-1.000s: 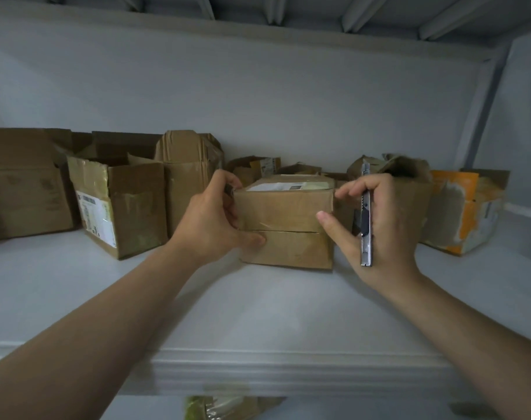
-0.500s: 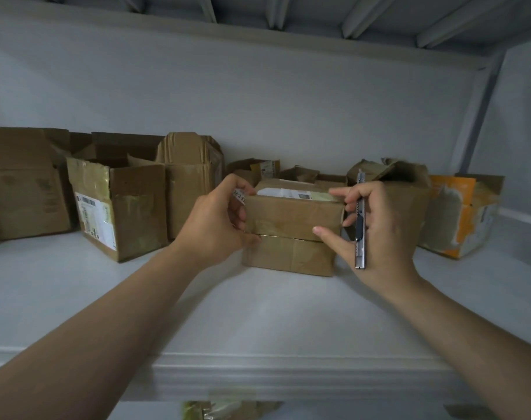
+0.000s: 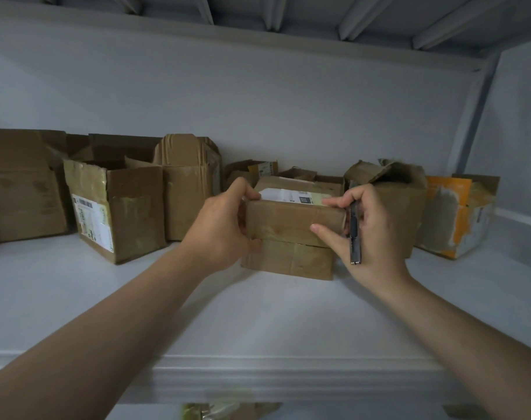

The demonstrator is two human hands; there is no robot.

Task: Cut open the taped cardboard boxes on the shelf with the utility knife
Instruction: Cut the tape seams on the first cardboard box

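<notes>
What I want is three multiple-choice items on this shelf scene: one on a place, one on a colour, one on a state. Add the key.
1. Where is the utility knife?
A. on the floor
B. in the right hand
C. in a pocket

2. What printed colour shows on the far-right box?
A. blue
B. green
C. orange

3. The top box of the middle stack is:
A. closed
B. wide open
C. flattened

Key: B, the right hand's fingers hold the knife against the palm. C, the box's front shows orange. A, the labelled top lies shut while the left hand grips one end.
</notes>
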